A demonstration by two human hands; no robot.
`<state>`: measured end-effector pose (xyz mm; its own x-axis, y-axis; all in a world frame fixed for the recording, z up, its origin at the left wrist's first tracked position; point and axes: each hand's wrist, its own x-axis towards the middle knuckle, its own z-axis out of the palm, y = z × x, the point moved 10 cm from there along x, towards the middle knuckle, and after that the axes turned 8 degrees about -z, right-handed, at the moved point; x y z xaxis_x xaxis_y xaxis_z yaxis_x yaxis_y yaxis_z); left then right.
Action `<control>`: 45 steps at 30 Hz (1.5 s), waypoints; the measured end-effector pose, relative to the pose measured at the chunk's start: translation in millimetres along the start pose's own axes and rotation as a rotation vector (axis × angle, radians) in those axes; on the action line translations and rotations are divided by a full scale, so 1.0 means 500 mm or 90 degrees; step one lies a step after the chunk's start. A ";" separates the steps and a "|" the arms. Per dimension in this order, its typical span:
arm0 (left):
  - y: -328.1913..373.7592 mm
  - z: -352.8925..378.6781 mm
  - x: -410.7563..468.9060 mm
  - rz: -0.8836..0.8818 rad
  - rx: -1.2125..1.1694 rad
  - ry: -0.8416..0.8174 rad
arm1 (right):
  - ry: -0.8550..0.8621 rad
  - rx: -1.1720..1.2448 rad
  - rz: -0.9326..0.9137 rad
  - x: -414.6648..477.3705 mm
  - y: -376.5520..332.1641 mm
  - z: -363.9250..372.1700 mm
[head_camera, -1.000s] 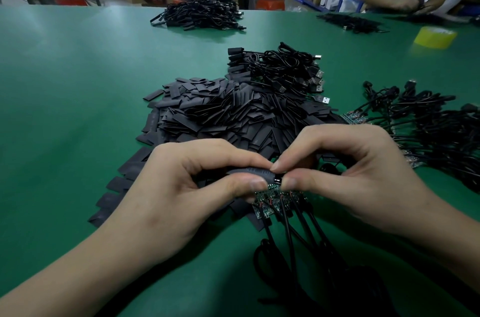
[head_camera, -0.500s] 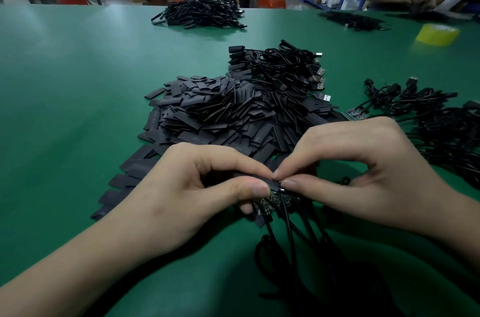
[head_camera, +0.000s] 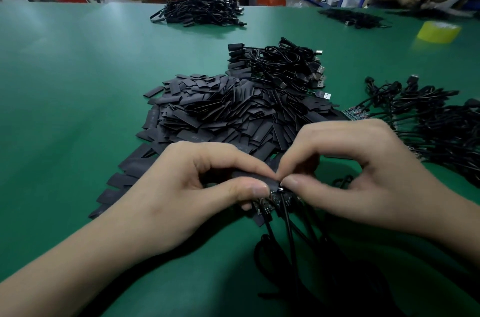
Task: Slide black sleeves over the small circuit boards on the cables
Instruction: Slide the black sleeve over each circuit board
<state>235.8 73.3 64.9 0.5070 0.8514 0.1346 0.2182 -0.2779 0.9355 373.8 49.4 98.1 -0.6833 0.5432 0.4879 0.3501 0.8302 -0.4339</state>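
Looking down from the head camera, we see the left hand [head_camera: 197,194] pinching a black sleeve [head_camera: 249,177] and the right hand [head_camera: 363,174] pinching a circuit board [head_camera: 280,188] at its mouth — nearly covered, we judge — while bare boards [head_camera: 267,203] just below and the sleeve pile [head_camera: 220,114] beyond suggest plenty left.

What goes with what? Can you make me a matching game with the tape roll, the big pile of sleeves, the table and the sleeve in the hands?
Things:
1 tape roll
2 sleeve pile
3 table
4 held sleeve

Matches:
A green
B pinched by the left hand
C yellow
D black, heaped mid-table

Pairs: 1-C, 2-D, 3-A, 4-B.
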 end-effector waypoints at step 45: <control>0.095 -0.070 -0.041 0.172 0.411 0.345 | 0.119 0.363 0.274 0.015 0.053 0.054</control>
<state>206.4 58.2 117.8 0.1802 0.7686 0.6138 0.6597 -0.5573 0.5042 360.7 71.9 69.9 -0.4216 0.8610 0.2846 0.1409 0.3723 -0.9174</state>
